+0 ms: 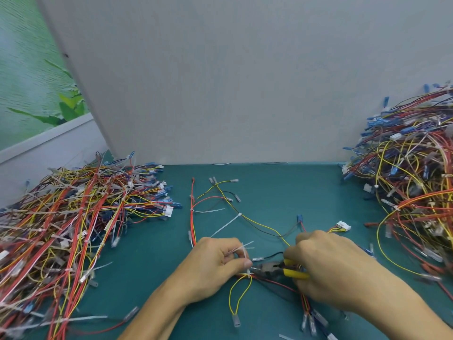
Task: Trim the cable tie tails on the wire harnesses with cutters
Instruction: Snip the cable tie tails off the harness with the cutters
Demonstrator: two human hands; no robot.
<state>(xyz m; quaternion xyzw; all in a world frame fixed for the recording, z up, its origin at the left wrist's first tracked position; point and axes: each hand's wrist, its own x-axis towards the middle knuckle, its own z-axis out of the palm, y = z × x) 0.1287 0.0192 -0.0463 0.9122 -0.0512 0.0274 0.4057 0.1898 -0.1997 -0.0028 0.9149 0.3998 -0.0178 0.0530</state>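
Note:
A wire harness (247,220) of red, yellow and black wires lies spread over the teal table (282,192) in front of me. My left hand (213,266) pinches white cable tie tails (241,249) at the harness's near part. My right hand (331,268) grips yellow-handled cutters (282,269), whose dark jaws point left and meet a white cable tie (248,274) just below my left thumb. Further cable ties with long tails (226,224) sit on the same harness farther back.
A large heap of harnesses with white tie tails (73,229) covers the table's left side. Another tall heap (411,182) fills the right side. A grey wall panel (232,82) closes off the back of the table.

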